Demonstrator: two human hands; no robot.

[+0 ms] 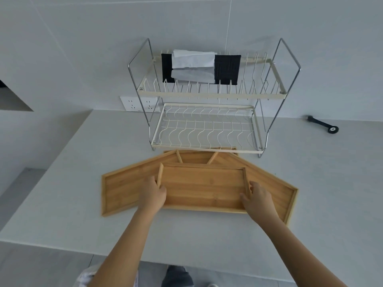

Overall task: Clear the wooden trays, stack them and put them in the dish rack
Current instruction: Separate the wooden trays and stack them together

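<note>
Three empty wooden trays lie overlapped on the white counter in front of the dish rack (207,146). The top tray (204,186) sits level in the middle. My left hand (152,193) grips its left rim and my right hand (257,198) grips its right rim. Under it, a left tray (122,187) angles out to the left and a right tray (277,193) angles out to the right. A further wooden edge (199,156) shows behind them under the rack's front. The rack has two wire tiers; its lower tier holds nothing.
Black and white cloths (199,67) lie on the rack's upper tier. A black tool (323,124) rests on the counter at the far right. A wall socket (136,103) sits behind the rack's left leg. The counter's front edge (186,259) runs near my body.
</note>
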